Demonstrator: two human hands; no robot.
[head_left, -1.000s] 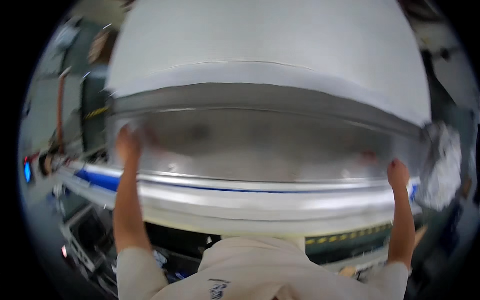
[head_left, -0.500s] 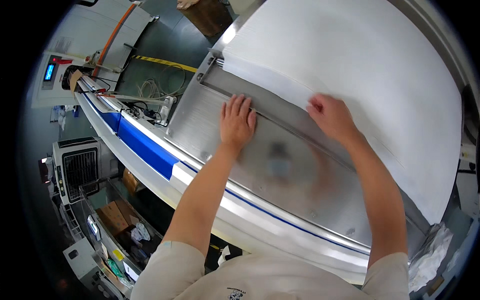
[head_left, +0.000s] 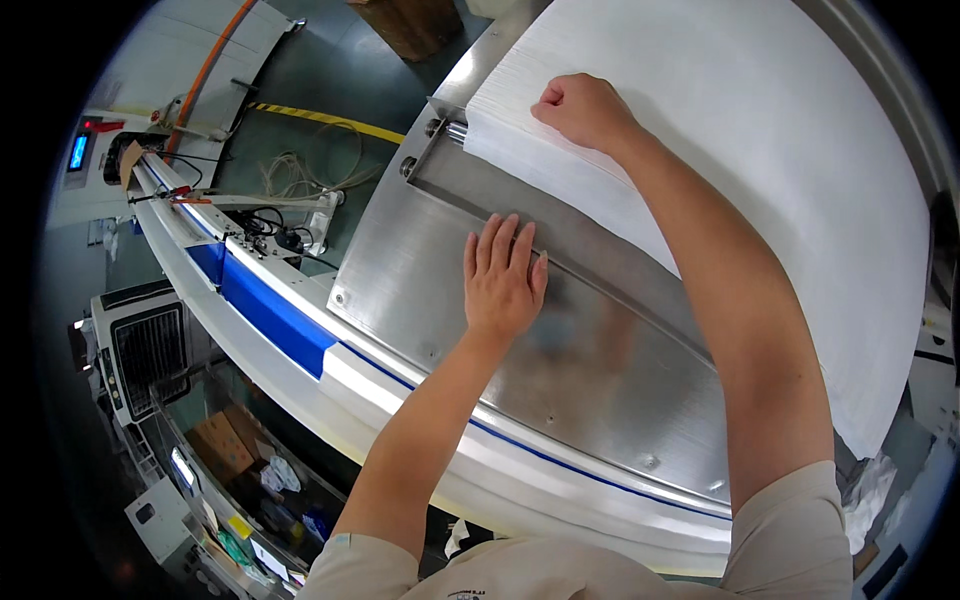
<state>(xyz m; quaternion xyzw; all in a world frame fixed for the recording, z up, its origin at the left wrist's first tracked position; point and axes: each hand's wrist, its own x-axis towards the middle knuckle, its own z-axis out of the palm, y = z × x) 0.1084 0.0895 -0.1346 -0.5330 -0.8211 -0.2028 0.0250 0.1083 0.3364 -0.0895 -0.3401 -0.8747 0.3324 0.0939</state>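
My left hand (head_left: 503,283) lies flat on a brushed metal plate (head_left: 400,260), fingers apart, with its fingertips at the long ridge along the plate's far edge. Farther off and to the right, my right hand (head_left: 588,112) is curled into a loose fist over a large white sheet material (head_left: 740,110), close to its left end. No object shows in that fist; its underside is hidden. The white material looks layered, with fine wrinkles near its left edge. Its near edge hangs beside a grey strip (head_left: 590,235). At the strip's left end a metal roller (head_left: 455,131) shows.
A long white rail with a blue panel (head_left: 270,310) runs along the near left side of the plate. Beyond lie coiled cables (head_left: 290,172) and yellow-black floor tape (head_left: 330,120). At lower left, a bin holds cardboard (head_left: 220,445). Crumpled clear plastic (head_left: 868,500) hangs at lower right.
My right hand has moved away from me and left, from the sheet's near edge onto its far left part. My left hand has shifted slightly right in view, still flat on the plate.
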